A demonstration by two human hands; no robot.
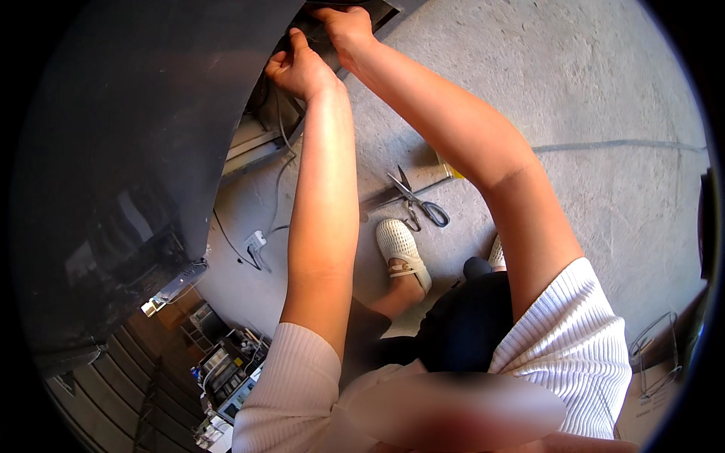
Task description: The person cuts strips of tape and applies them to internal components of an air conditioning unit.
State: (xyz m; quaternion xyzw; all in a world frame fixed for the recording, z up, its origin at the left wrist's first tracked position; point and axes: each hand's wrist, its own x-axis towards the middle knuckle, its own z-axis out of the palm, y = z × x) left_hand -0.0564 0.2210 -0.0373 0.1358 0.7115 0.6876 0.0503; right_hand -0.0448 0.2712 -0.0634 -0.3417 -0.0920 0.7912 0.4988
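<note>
At the top of the head view both my arms reach up to the edge of a large dark, glossy panel (128, 136). My left hand (298, 74) is at this edge, its fingers bent and closed over something dark that I cannot make out. Just beyond it and to the right, my right hand (346, 34) reaches into the dark opening beside the panel. Its fingers are curled, and their tips are partly hidden in shadow. What they hold, if anything, does not show. A thin dark cable (281, 124) hangs down below my left hand.
Open scissors (418, 201) with dark handles lie on the concrete floor (604, 83) near my light clog (399, 243). A white plug or adapter (256, 240) with cords lies under the panel. Cluttered equipment (230, 374) stands at lower left, a cardboard box (655, 411) at lower right.
</note>
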